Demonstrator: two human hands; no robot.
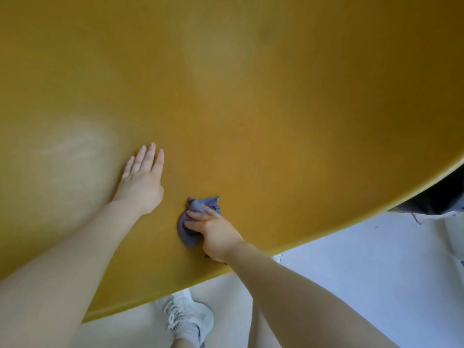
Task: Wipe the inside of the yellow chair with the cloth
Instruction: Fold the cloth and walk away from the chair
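The chair (251, 96) is mustard yellow all over, plain, with a paler sheen at left; the cloth (194, 222) is greyish blue; the shoe (187, 320) is white; the floor (364, 285) is pale grey-white

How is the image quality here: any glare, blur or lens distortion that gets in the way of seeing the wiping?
Head view: wide-angle bending curves the chair rim; a pale sheen of glare sits left of the left hand; overall soft focus, yet the right hand gripping the cloth reads clearly; the shoe below is slightly blurred.
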